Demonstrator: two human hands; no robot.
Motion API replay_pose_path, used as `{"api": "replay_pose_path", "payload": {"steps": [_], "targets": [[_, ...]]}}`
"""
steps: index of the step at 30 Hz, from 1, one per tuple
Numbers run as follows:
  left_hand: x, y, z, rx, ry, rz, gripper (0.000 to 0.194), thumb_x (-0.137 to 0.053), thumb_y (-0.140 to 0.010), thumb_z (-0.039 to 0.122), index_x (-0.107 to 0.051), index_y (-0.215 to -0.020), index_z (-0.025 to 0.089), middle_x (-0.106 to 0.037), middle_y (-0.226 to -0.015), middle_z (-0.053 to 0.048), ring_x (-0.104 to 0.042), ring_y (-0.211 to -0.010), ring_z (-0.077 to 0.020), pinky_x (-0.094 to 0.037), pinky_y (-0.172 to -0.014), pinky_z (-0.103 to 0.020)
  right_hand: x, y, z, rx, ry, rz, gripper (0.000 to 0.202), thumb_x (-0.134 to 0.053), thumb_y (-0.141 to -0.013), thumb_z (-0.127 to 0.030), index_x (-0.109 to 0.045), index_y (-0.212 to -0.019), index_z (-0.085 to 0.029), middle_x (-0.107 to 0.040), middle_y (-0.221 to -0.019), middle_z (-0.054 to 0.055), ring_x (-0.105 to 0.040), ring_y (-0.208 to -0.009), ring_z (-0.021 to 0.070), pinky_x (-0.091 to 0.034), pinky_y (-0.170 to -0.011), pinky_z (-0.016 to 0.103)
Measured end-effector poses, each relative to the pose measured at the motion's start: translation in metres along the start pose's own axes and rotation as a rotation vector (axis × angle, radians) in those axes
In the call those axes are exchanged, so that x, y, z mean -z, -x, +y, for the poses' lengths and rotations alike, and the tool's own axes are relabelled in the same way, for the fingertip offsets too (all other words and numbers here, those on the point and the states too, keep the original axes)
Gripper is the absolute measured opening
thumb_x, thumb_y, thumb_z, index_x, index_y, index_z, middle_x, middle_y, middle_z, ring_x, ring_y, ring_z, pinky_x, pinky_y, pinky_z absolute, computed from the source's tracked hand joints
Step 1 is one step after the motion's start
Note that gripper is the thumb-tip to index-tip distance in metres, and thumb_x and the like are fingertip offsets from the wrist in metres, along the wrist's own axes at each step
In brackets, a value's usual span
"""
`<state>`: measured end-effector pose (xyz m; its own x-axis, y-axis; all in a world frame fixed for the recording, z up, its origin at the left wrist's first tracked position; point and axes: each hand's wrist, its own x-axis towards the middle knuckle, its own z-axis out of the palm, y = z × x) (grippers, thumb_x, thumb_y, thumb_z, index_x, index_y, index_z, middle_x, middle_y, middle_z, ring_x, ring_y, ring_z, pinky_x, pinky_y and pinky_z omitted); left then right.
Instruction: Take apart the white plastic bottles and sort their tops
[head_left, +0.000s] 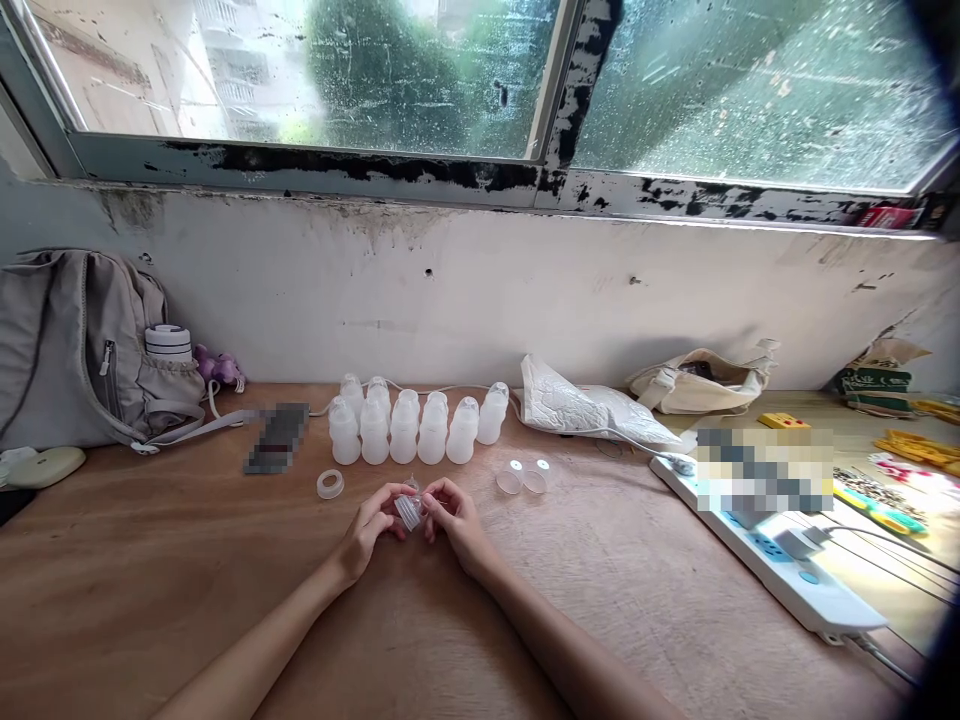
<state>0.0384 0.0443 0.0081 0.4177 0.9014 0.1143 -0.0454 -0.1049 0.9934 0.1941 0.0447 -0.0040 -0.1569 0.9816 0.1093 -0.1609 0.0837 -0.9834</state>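
Both hands meet over the middle of the wooden table. My left hand (pixel 376 520) is closed round the left side of a small clear ribbed plastic piece (pixel 409 512). The fingers of my right hand (pixel 450 510) pinch the right side of the same piece. Just left of my left hand lies a white ring (pixel 330 484), flat on the wood. Several frosted white bottles (pixel 404 428) stand upright in a cluster behind the hands. To the right of my right hand are two clear round pieces (pixel 522 480) with small white centres.
A grey backpack (pixel 52 350) sits at the left, with a blurred dark object (pixel 276 438) near it. A white power strip (pixel 780 560) with cables crosses the right side. Behind it are a silvery pouch (pixel 592 408) and a cream bag (pixel 701 385). The wooden table (pixel 225 560) reaches the wall.
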Motion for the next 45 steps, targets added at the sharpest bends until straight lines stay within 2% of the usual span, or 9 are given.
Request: {"api": "replay_pose_path", "payload": {"steps": [6, 10, 13, 17, 22, 27, 33, 38, 45], "targets": [[-0.002, 0.0, 0.001, -0.024, -0.214, -0.017, 0.03, -0.048, -0.077, 0.04, -0.053, -0.093, 0.015, -0.052, -0.07, -0.001, -0.048, -0.06, -0.0117, -0.041, -0.057, -0.022, 0.001, 0.006, -0.014, 0.203, 0.426, -0.029, 0.02, -0.05, -0.079, -0.037, -0.053, -0.076, -0.018, -0.051, -0.06, -0.002, -0.045, -0.048, 0.0092, -0.037, -0.044, 0.021], [-0.002, 0.0, -0.002, -0.057, -0.23, 0.021, 0.024, -0.052, -0.076, 0.037, -0.051, -0.086, 0.016, -0.052, -0.074, -0.001, -0.048, -0.066, -0.0124, -0.04, -0.06, -0.021, 0.008, -0.006, -0.056, 0.491, 0.765, 0.037, 0.012, -0.047, -0.081, -0.027, -0.055, -0.077, -0.019, -0.053, -0.065, 0.001, -0.047, -0.055, 0.0116, -0.038, -0.052, 0.024], [0.0, -0.001, -0.005, -0.052, -0.164, 0.042, 0.026, -0.054, -0.073, 0.037, -0.049, -0.088, 0.016, -0.052, -0.076, -0.001, -0.049, -0.067, -0.0123, -0.039, -0.061, -0.021, 0.014, -0.036, -0.099, 0.568, 0.881, 0.177, 0.013, -0.044, -0.082, -0.026, -0.055, -0.079, -0.02, -0.056, -0.071, 0.003, -0.05, -0.058, 0.0125, -0.04, -0.055, 0.025], [0.002, -0.002, -0.008, -0.041, -0.094, 0.066, 0.026, -0.056, -0.071, 0.036, -0.049, -0.087, 0.016, -0.051, -0.075, 0.0, -0.048, -0.067, -0.0123, -0.039, -0.062, -0.022, 0.017, -0.097, -0.143, 0.368, 1.186, 0.119, 0.014, -0.044, -0.081, -0.021, -0.056, -0.089, -0.018, -0.059, -0.083, 0.004, -0.054, -0.075, 0.0147, -0.04, -0.068, 0.026], [0.002, -0.003, -0.008, -0.025, -0.024, 0.071, 0.024, -0.057, -0.071, 0.034, -0.051, -0.085, 0.015, -0.053, -0.076, -0.002, -0.05, -0.07, -0.0135, -0.04, -0.063, -0.023, 0.02, -0.159, -0.153, 0.014, 1.391, -0.05, 0.019, -0.064, -0.065, -0.019, -0.062, -0.084, -0.017, -0.061, -0.087, 0.007, -0.055, -0.082, 0.0199, -0.041, -0.066, 0.028], [0.003, -0.003, -0.011, -0.014, -0.005, 0.082, 0.026, -0.056, -0.072, 0.036, -0.052, -0.087, 0.015, -0.054, -0.078, -0.003, -0.051, -0.072, -0.0146, -0.04, -0.065, -0.024, 0.02, -0.18, -0.14, -0.214, 1.462, -0.128, 0.032, -0.078, -0.047, -0.024, -0.064, -0.074, -0.016, -0.061, -0.086, 0.009, -0.058, -0.078, 0.0238, -0.043, -0.06, 0.032], [0.003, -0.005, -0.012, -0.033, -0.017, 0.093, 0.023, -0.057, -0.071, 0.034, -0.054, -0.084, 0.015, -0.051, -0.073, -0.001, -0.047, -0.065, -0.0122, -0.037, -0.06, -0.021, 0.014, -0.188, -0.128, -0.391, 1.473, -0.174, 0.03, -0.079, -0.042, -0.023, -0.062, -0.064, -0.013, -0.062, -0.068, 0.008, -0.06, -0.069, 0.0245, -0.044, -0.059, 0.035], [0.002, -0.005, -0.01, -0.046, -0.013, 0.075, 0.021, -0.057, -0.071, 0.032, -0.054, -0.082, 0.014, -0.048, -0.07, 0.001, -0.043, -0.063, -0.0105, -0.035, -0.058, -0.019, 0.017, -0.184, -0.142, -0.346, 1.474, -0.092, 0.025, -0.074, -0.05, -0.023, -0.061, -0.068, -0.012, -0.061, -0.065, 0.009, -0.06, -0.062, 0.0223, -0.044, -0.054, 0.032], [0.002, -0.004, -0.003, -0.024, -0.004, 0.042, 0.02, -0.058, -0.071, 0.032, -0.054, -0.082, 0.015, -0.049, -0.07, 0.001, -0.044, -0.064, -0.0111, -0.035, -0.059, -0.02, 0.026, -0.146, -0.204, 0.02, 1.454, 0.141, 0.031, -0.058, -0.07, -0.032, -0.056, -0.097, -0.016, -0.059, -0.092, 0.008, -0.054, -0.086, 0.0201, -0.042, -0.068, 0.03]]}}
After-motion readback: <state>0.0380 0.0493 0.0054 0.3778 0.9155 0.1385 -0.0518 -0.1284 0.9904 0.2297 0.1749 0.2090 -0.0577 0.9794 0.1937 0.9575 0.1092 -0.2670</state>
